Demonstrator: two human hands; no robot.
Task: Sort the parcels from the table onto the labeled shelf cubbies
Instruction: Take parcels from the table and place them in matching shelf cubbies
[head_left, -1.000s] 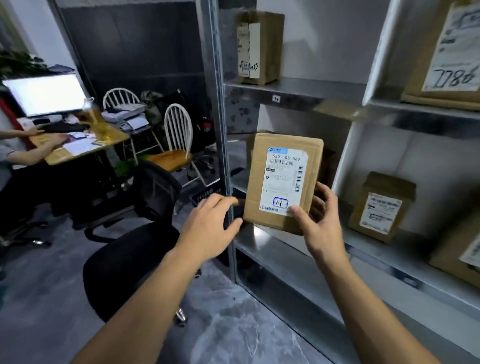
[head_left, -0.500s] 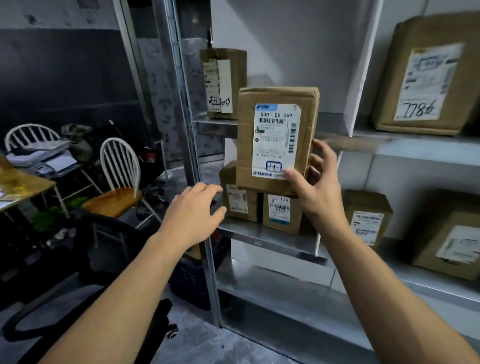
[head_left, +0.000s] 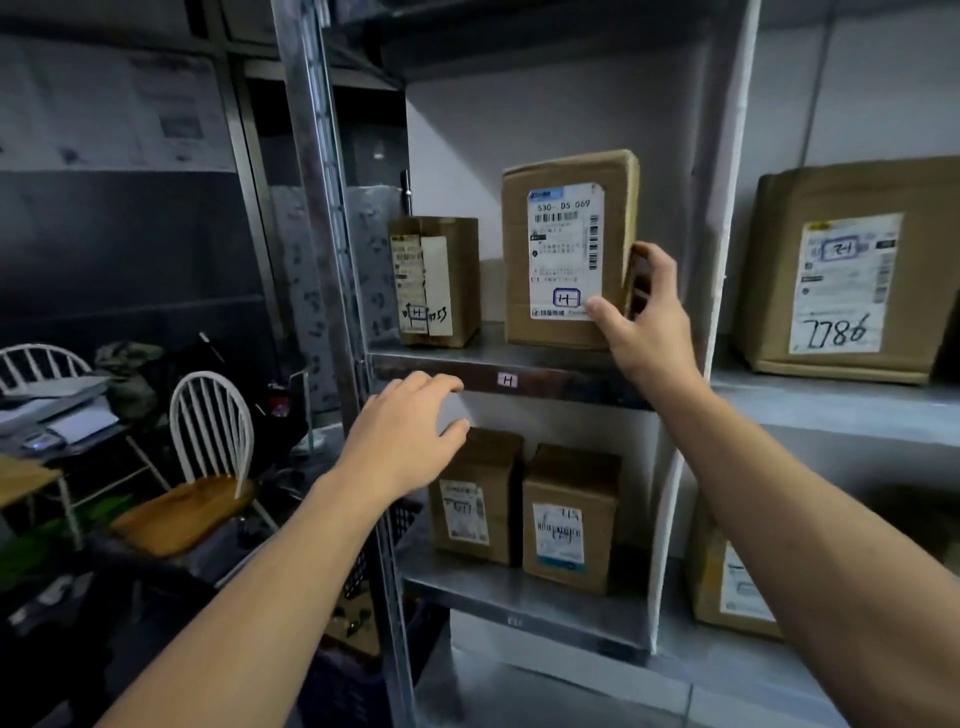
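Gripping only the box (head_left: 566, 249) edge, my right hand (head_left: 644, 338) may tip it toward nine o'clock; left hand (head_left: 410, 436) spread, empty.

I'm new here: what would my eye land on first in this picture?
First, the brown parcel with a white label marked H, upright on the upper shelf, held at its lower right corner by the right hand. Below it, a small H tag on that shelf's edge, with the left hand open nearby. Farther right sits a big box with large handwritten digits.
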